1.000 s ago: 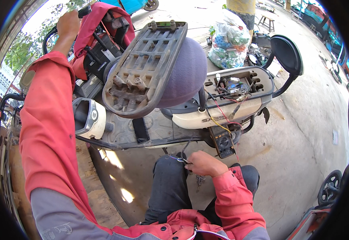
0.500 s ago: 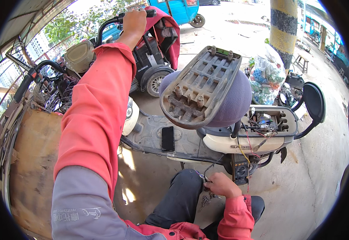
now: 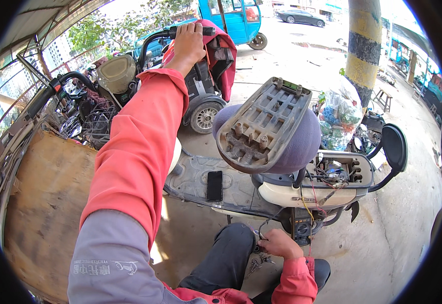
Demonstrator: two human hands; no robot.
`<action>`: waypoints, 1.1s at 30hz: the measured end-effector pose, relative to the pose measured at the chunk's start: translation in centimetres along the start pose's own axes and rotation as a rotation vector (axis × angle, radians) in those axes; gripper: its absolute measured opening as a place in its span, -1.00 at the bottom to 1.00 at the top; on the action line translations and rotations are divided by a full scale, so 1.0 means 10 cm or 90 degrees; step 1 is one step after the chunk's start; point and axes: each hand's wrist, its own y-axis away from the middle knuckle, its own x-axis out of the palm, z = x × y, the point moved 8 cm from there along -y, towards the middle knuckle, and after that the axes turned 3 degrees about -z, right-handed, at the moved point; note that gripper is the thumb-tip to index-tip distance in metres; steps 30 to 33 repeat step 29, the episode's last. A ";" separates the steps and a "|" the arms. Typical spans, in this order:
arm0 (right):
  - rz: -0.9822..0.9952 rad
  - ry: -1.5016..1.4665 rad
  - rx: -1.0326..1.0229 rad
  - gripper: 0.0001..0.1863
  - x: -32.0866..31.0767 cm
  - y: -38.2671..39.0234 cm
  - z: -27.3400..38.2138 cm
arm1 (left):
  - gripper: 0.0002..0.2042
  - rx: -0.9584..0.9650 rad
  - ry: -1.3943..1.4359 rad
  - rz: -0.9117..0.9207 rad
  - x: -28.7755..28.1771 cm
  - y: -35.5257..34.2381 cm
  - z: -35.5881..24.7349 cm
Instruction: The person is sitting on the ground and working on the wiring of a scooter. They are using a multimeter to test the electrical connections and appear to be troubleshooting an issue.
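My left hand point(image 3: 188, 44) is closed round the black handlebar grip point(image 3: 208, 31) of the white electric scooter point(image 3: 276, 196), arm stretched forward. Low by my knee, my right hand point(image 3: 280, 244) has its fingers closed on a thin dark cable point(image 3: 271, 218) that runs up to the scooter; the cable's end is hidden. Just below that hand is a bunch of keys point(image 3: 259, 262); I cannot tell whether it hangs from my fingers. The purple-grey seat point(image 3: 294, 152) stands tipped up, its ribbed underside point(image 3: 264, 124) showing. Wires fill the open compartment point(image 3: 335, 171).
A black multimeter point(image 3: 302, 226) sits against the scooter's side among coloured leads. On the footboard lies a black phone point(image 3: 214, 186). A wooden board point(image 3: 49, 202) is at left, a mirror point(image 3: 395, 148) at right. Beyond stand a striped pillar point(image 3: 364, 50) and a blue three-wheeler point(image 3: 231, 17).
The view has shifted, so the scene sits lower and mostly further right in it. My left hand stays on the handlebar grip, and my right hand keeps its hold by the knee.
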 end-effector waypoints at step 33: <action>-0.030 -0.108 0.058 -0.70 0.06 0.10 -0.11 | -0.72 -0.308 0.720 0.389 -1.03 4.15 -1.53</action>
